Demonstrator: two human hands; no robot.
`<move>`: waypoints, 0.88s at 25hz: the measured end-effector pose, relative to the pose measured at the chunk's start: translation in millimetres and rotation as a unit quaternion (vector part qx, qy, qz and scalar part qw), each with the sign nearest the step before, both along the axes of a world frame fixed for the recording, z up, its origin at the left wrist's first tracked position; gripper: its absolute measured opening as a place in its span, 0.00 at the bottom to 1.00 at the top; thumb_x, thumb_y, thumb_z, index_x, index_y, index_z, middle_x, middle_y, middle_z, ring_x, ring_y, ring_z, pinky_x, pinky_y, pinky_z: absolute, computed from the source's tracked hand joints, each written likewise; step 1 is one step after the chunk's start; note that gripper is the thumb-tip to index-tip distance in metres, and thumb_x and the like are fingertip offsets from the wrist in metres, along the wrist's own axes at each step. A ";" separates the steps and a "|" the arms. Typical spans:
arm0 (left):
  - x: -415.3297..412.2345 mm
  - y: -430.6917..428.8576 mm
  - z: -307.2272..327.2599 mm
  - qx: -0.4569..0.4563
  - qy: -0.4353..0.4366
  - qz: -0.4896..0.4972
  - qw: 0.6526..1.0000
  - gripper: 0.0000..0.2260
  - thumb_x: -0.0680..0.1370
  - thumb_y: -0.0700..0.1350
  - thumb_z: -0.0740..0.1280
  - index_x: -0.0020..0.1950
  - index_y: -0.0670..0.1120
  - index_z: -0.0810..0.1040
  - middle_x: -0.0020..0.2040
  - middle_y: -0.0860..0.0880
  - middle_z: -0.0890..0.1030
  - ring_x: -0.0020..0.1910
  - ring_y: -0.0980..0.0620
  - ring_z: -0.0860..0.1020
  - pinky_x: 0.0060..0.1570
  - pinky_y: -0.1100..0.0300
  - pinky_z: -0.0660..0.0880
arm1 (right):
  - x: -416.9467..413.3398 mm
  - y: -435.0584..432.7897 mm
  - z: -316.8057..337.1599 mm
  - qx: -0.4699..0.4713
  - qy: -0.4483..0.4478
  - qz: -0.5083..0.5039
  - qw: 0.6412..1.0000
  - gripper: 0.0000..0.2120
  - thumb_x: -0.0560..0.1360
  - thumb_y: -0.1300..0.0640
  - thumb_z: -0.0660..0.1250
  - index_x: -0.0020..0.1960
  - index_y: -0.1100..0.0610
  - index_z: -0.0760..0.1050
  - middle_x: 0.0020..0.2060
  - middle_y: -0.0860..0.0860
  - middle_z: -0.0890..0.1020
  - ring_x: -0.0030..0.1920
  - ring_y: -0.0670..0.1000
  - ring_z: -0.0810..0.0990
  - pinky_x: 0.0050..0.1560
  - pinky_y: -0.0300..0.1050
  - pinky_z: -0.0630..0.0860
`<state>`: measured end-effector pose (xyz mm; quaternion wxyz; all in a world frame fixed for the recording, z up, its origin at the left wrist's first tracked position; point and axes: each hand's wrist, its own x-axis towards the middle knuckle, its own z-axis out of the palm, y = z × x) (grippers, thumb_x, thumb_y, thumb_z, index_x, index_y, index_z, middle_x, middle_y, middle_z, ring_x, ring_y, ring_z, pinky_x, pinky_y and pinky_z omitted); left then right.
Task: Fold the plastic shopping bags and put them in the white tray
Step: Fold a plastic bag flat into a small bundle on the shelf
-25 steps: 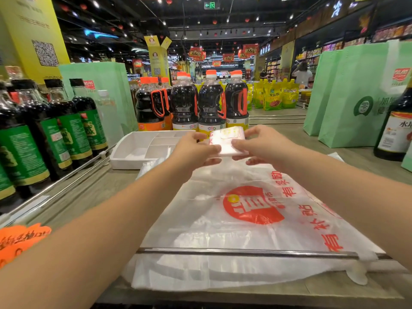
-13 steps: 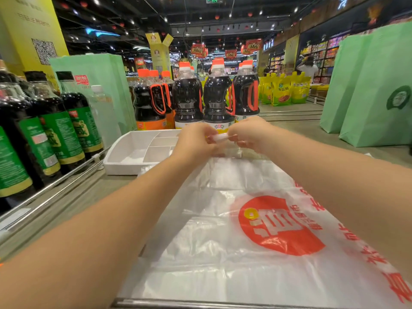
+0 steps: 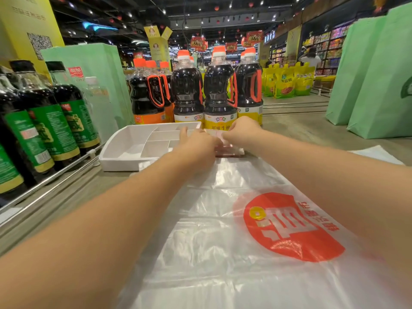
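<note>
Right-hand fingers (image 3: 225,136) are curled together and clamped on the right edge of the folded bag (image 3: 214,132). Left-hand fingers (image 3: 184,133): one is straight out over the white tray (image 3: 124,159), the rest are tucked in at the packet's left edge. That looks like a pinch, but blur and the back of the hand hide most of it.

Right hand (image 3: 242,130) and left hand (image 3: 197,144) are nearly touching, knuckles up, with the packet between them. Both forearms are stretched far forward.

Folded bag: a small flat white-pink packet, with a red-printed edge showing low between the hands. It is at the tray's right rim, just in front of the yellow-label soy bottles (image 3: 220,92).

Tray: divided into compartments and angled on the counter (image 3: 296,130), left of the hands. The left finger is above its right-hand compartments.

Flat bag (image 3: 200,253): translucent white plastic, spread open on the counter under both arms. Its red round logo (image 3: 289,228) is under the right forearm, and its far edge reaches the tray's near corner.

Surroundings:
- green-label bottles (image 3: 46,121) in a row along the left, behind a metal rail (image 3: 55,175)
- orange-capped bottles behind the tray
- green paper bags (image 3: 379,81) standing at right
- another green bag (image 3: 100,70) behind the left bottles
- yellow packs (image 3: 287,83) stacked in the far aisle
</note>
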<state>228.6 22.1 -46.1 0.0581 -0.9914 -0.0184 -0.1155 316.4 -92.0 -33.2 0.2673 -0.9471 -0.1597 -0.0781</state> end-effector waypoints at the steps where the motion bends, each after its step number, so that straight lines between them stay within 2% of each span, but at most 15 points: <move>1: 1.4 -0.6 -0.7 0.016 0.019 0.003 1.000 0.25 0.78 0.40 0.64 0.73 0.60 0.69 0.67 0.50 0.75 0.76 0.46 0.61 0.75 0.36 0.43 | -6.4 1.4 2.0 -0.051 -0.017 0.030 0.998 0.14 0.80 0.52 0.62 0.52 0.63 0.78 0.46 0.55 0.79 0.49 0.56 0.77 0.40 0.43 0.73; 3: 1.4 -1.8 -1.0 0.016 0.026 0.005 1.000 0.25 0.78 0.38 0.63 0.73 0.56 0.68 0.68 0.50 0.75 0.77 0.46 0.59 0.75 0.37 0.42 | -16.8 -4.3 4.0 -0.123 -0.030 0.072 0.989 0.20 0.82 0.46 0.57 0.51 0.62 0.78 0.46 0.57 0.78 0.51 0.58 0.77 0.40 0.44 0.70; 5: 1.0 -0.2 -2.8 0.018 -0.002 0.017 1.000 0.22 0.77 0.38 0.62 0.70 0.52 0.72 0.69 0.49 0.74 0.78 0.47 0.56 0.76 0.39 0.40 | -17.5 -13.3 3.2 -0.183 -0.022 0.106 0.977 0.24 0.82 0.43 0.54 0.61 0.60 0.77 0.56 0.58 0.79 0.60 0.58 0.76 0.51 0.45 0.72; 7: -0.5 1.1 -2.8 0.028 -0.007 0.039 0.999 0.18 0.77 0.37 0.60 0.65 0.48 0.75 0.71 0.48 0.72 0.79 0.46 0.52 0.76 0.38 0.39 | -16.5 -22.6 0.4 -0.227 -0.030 0.128 0.965 0.25 0.81 0.44 0.58 0.73 0.56 0.68 0.68 0.55 0.74 0.67 0.58 0.72 0.63 0.49 0.71; 8: -0.8 1.6 -2.8 0.031 -0.001 0.046 0.998 0.17 0.77 0.37 0.59 0.64 0.48 0.76 0.72 0.47 0.71 0.80 0.46 0.51 0.75 0.38 0.38 | -16.0 -26.2 -0.9 -0.234 -0.041 0.134 0.962 0.25 0.81 0.45 0.61 0.75 0.55 0.66 0.70 0.55 0.73 0.68 0.58 0.72 0.65 0.51 0.71; 12: -3.1 0.5 0.0 0.052 0.042 0.041 0.997 0.19 0.78 0.38 0.57 0.69 0.47 0.72 0.75 0.45 0.68 0.81 0.46 0.46 0.74 0.34 0.36 | -14.9 -28.9 -5.8 -0.259 -0.058 0.140 0.954 0.22 0.82 0.47 0.60 0.73 0.56 0.68 0.68 0.56 0.74 0.67 0.60 0.73 0.66 0.56 0.72; 15: -4.4 -0.9 -0.2 0.058 0.071 0.042 0.995 0.21 0.79 0.39 0.56 0.72 0.47 0.69 0.76 0.44 0.67 0.81 0.45 0.43 0.74 0.34 0.38 | -14.4 -29.6 -8.8 -0.291 -0.023 0.151 0.945 0.21 0.84 0.48 0.55 0.74 0.56 0.65 0.70 0.57 0.73 0.67 0.60 0.72 0.67 0.55 0.70; 17: -5.3 -1.6 -1.5 0.066 0.084 0.043 0.993 0.21 0.78 0.40 0.57 0.72 0.48 0.70 0.76 0.45 0.67 0.81 0.44 0.41 0.74 0.33 0.38 | -14.4 -30.4 -10.0 -0.299 -0.007 0.156 0.941 0.22 0.85 0.50 0.54 0.77 0.56 0.61 0.74 0.57 0.68 0.72 0.60 0.68 0.71 0.54 0.66; 19: -5.7 -1.4 -1.5 0.067 0.085 0.038 0.993 0.21 0.78 0.40 0.57 0.71 0.48 0.71 0.76 0.45 0.67 0.81 0.44 0.41 0.74 0.33 0.38 | -15.9 -30.3 -9.7 -0.291 0.010 0.160 0.943 0.23 0.85 0.54 0.53 0.79 0.56 0.57 0.77 0.56 0.63 0.75 0.59 0.64 0.73 0.52 0.63; 22: -6.7 -0.1 -1.6 0.054 0.057 0.032 0.996 0.20 0.79 0.39 0.57 0.71 0.48 0.71 0.75 0.46 0.69 0.81 0.45 0.45 0.75 0.34 0.38 | -14.7 -31.8 -6.5 -0.248 0.013 0.165 0.955 0.21 0.83 0.57 0.54 0.75 0.58 0.63 0.75 0.56 0.67 0.73 0.58 0.66 0.72 0.51 0.64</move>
